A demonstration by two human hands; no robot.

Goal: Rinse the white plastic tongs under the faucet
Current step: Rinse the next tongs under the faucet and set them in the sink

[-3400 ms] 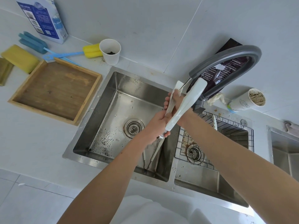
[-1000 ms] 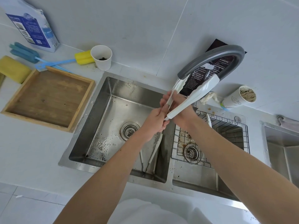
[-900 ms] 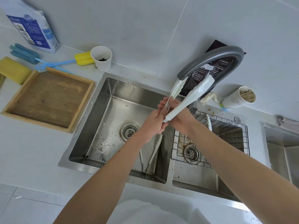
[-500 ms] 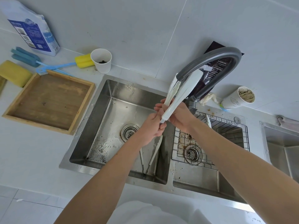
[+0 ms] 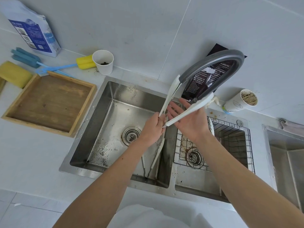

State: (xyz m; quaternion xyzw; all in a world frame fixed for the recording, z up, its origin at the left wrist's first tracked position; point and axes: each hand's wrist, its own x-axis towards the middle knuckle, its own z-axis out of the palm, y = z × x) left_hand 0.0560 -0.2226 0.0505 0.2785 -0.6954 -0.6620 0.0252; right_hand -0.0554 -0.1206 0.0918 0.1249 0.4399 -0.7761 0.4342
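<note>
White plastic tongs (image 5: 171, 94) spread under the faucet (image 5: 213, 60): left hand (image 5: 153, 129) grip pinches their hinge, right hand (image 5: 189, 119) open at 3 o'clock.

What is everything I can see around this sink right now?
White plastic tongs: one, white, spread open under the faucet.
Faucet: one, grey, arching over the sink.
Sink: one, steel, double basin.
Second tongs: one, white and metal, lying in the left basin.
Wire rack: one, metal, right basin.
Paper cups: two, white, back counter.
Wooden tray: one, brown, left counter.
Sponge brushes: two, yellow and blue, behind the tray.
Box: one, blue and white, far left.
Left hand: grip on the tongs.
Right hand: open, against one tong arm.
</note>
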